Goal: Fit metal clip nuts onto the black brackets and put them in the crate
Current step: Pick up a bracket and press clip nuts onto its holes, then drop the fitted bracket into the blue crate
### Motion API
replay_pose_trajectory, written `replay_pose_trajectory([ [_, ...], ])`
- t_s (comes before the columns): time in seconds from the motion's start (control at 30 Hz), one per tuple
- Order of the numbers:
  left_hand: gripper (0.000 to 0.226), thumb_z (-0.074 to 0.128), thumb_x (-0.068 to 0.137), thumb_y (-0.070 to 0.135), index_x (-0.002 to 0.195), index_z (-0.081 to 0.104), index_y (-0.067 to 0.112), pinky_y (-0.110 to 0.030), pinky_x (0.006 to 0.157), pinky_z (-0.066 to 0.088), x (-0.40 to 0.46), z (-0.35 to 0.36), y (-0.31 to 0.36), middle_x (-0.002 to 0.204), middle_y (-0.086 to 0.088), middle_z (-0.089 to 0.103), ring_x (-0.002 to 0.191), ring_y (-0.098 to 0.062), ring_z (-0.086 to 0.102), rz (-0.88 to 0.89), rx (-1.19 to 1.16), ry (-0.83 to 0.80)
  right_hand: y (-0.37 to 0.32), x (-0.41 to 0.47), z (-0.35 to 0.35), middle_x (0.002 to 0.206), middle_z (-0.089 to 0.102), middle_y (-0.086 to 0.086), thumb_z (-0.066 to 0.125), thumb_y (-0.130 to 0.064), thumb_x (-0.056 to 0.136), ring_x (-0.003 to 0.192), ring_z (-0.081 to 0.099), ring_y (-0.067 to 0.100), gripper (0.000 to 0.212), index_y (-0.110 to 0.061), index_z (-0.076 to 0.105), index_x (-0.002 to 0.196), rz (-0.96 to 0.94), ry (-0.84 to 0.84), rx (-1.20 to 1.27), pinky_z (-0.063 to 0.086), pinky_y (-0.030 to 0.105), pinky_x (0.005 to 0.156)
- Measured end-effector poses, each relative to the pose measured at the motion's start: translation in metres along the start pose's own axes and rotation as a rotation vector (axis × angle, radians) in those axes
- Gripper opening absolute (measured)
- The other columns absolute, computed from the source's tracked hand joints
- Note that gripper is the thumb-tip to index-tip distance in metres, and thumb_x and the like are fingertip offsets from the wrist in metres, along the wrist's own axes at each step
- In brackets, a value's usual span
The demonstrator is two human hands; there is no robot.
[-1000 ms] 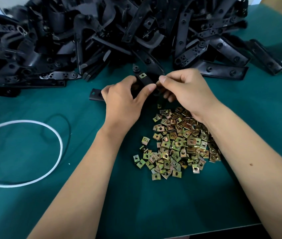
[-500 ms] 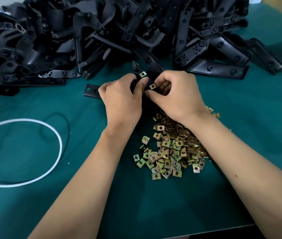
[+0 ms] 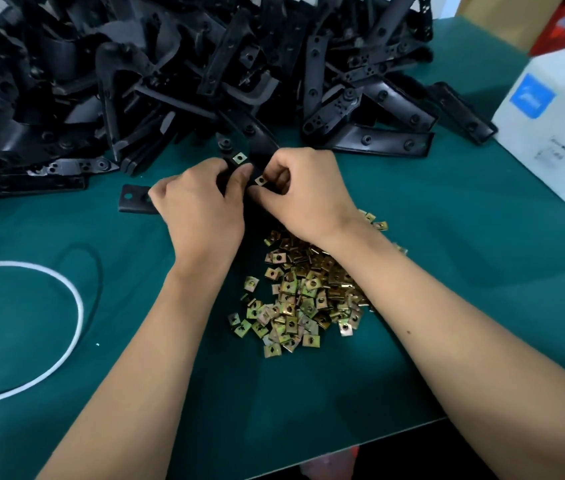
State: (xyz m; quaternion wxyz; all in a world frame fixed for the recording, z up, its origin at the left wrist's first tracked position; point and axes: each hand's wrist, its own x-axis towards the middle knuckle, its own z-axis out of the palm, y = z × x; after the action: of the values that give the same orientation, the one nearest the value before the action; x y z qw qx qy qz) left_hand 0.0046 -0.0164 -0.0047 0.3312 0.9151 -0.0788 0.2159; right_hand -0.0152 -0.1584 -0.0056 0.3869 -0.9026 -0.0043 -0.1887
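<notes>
My left hand (image 3: pixel 198 206) grips the black bracket (image 3: pixel 239 174) above the nut pile (image 3: pixel 305 289) while my right hand (image 3: pixel 303 195) pinches a clip nut (image 3: pixel 260 180) against its edge; I should push squarely, aligning the holes.

2 bare forearms show, no sleeves reaching the wrists. The left hand (image 3: pixel 201 216) and right hand (image 3: pixel 305 195) wear no gloves, rings or watch.
</notes>
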Motion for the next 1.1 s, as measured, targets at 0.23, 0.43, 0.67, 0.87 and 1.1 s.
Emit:
replay_pose_trajectory([
  [0.23, 0.036, 0.054, 0.102, 0.043, 0.075, 0.056, 0.02, -0.042, 0.085, 0.03, -0.001, -0.004, 0.067, 0.062, 0.007, 0.047, 0.071, -0.029, 0.048, 0.192, 0.065, -0.114, 0.003, -0.01, -0.042, 0.099, 0.072, 0.005, 0.069, -0.006, 0.087, 0.089, 0.067, 0.015, 0.029, -0.008, 0.066, 0.115, 0.0, 0.125, 0.093, 0.049, 0.016, 0.073],
  [0.43, 0.031, 0.051, 0.101, 0.043, 0.081, 0.056, 0.02, -0.049, 0.082, 0.043, -0.028, 0.012, 0.185, 0.082, -0.013, 0.065, 0.087, -0.042, 0.061, 0.578, 0.035, -0.272, 0.043, -0.067, -0.139, 0.099, 0.074, 0.003, 0.065, -0.005, 0.087, 0.093, 0.069, 0.019, 0.024, -0.003, 0.068, 0.111, 0.064, 0.55, 0.172, 0.055, 0.036, 0.086],
  [0.67, 0.03, 0.05, 0.101, 0.041, 0.106, 0.067, 0.017, -0.044, 0.083, 0.047, -0.145, 0.072, 0.322, 0.109, -0.014, 0.069, 0.106, -0.038, 0.063, 0.911, -0.088, -0.516, 0.133, -0.214, -0.269, 0.086, 0.073, 0.007, 0.073, -0.012, 0.088, 0.078, 0.063, 0.015, 0.008, -0.017, 0.071, 0.095, 0.365, 0.954, 0.208, 0.055, 0.039, 0.074],
  [0.87, 0.023, 0.057, 0.099, 0.034, 0.112, 0.067, 0.018, -0.041, 0.085, 0.048, -0.259, 0.119, 0.352, 0.115, -0.009, 0.068, 0.109, -0.034, 0.064, 1.108, -0.166, -0.819, 0.216, -0.383, -0.304, 0.077, 0.07, 0.015, 0.076, -0.011, 0.092, 0.075, 0.064, 0.025, 0.013, -0.012, 0.071, 0.08, 0.946, 0.852, 0.163, 0.055, 0.046, 0.072],
  [1.1, 0.017, 0.064, 0.094, 0.029, 0.105, 0.071, 0.019, -0.041, 0.088, 0.054, -0.304, 0.155, 0.32, 0.111, -0.008, 0.071, 0.107, -0.034, 0.065, 1.066, -0.093, -1.172, 0.256, -0.5, -0.284, 0.077, 0.071, 0.012, 0.085, -0.033, 0.078, 0.086, 0.071, 0.03, 0.03, -0.006, 0.072, 0.082, 1.546, 0.463, -0.289, 0.048, 0.036, 0.067],
])
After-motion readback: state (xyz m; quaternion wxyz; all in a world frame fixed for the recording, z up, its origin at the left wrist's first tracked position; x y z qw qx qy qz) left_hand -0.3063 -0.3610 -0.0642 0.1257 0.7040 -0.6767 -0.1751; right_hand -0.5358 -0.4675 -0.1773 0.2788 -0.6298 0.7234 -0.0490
